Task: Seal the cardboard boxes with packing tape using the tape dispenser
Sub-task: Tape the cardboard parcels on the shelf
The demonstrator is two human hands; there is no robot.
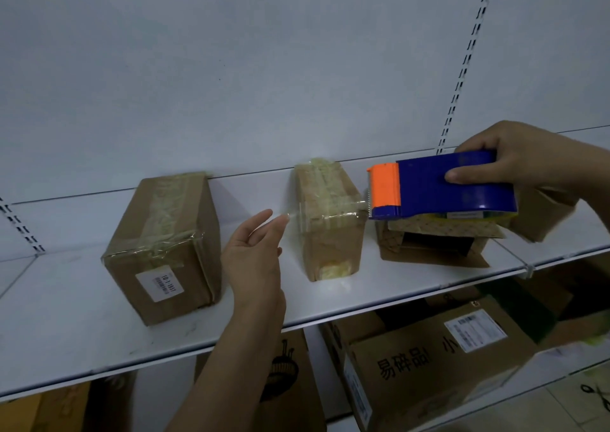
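White shelf (82, 316) carries three cardboard boxes. Nearest, the left hand (252, 260), fingers straight, touches loose tape (298, 215) left of the middle box (330, 233). Right of that box, the right hand (515, 164) grips the tape dispenser (439, 187).

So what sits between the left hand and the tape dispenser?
In the head view, the narrow middle box, with a clear tape strip across its top running from the left hand to the tape dispenser.

A white metal shelf (82, 332) fronts a slotted white back panel (231, 84), with printed cartons (429, 359) stored underneath.
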